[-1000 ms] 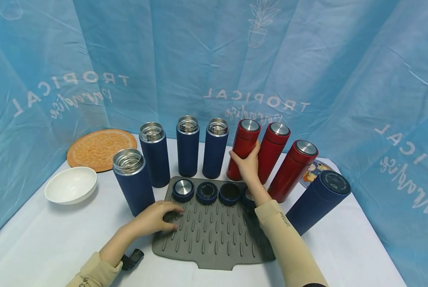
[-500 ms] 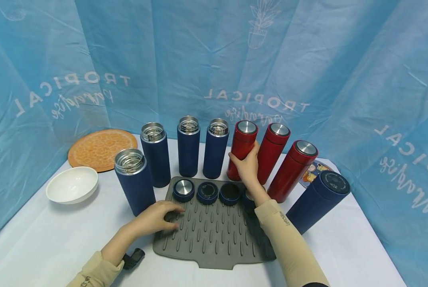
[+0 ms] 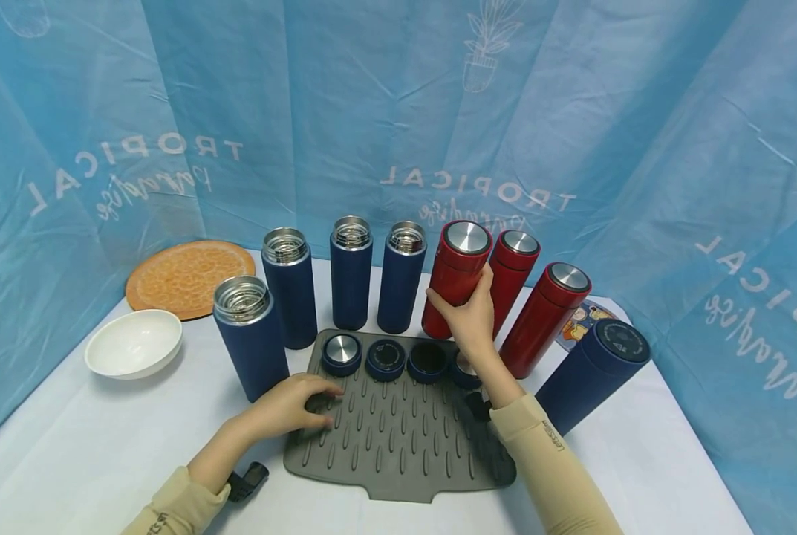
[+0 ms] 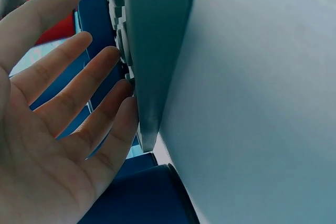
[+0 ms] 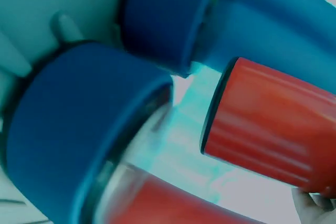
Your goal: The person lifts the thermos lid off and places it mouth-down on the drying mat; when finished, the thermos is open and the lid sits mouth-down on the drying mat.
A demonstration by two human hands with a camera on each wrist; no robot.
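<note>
The head view looks forward and down; both wrist views, nearer, share its mat (image 3: 398, 446).

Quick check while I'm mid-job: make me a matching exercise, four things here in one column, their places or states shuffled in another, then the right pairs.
1. Glossy white round bowl
2. Navy-blue round lids
3. Right hand
4. Left hand

A. Gripping a red cylindrical bottle
B. At far left, nearer the person than an orange round mat
C. Fingers apart, holding nothing
D. In a row along a grey ribbed mat's far edge

Pairs: 1-B, 2-D, 3-A, 4-C
</note>
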